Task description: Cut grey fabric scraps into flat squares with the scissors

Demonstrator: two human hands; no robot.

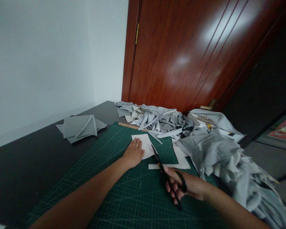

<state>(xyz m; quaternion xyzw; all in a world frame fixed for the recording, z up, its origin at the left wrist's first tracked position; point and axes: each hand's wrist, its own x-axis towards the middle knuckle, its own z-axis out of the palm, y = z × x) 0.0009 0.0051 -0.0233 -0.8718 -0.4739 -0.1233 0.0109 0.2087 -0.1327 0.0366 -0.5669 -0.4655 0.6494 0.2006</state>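
Note:
My left hand [133,153] lies flat, fingers stretched out, on a white piece of fabric [144,143] on the green cutting mat [114,190]. My right hand [184,186] grips black-handled scissors [165,173] by the loops. The blades point away from me, and the tip touches the right edge of the white piece. A second white piece [178,160] with an L-shaped cut lies just right of the blades.
A heap of grey and white fabric scraps [157,119] lies at the mat's far edge. A large bundle of grey cloth [219,159] fills the right side. Folded grey fabric [79,127] lies on the dark table [26,165] at left. A wooden ruler [131,126] and a brown door [193,54] lie beyond.

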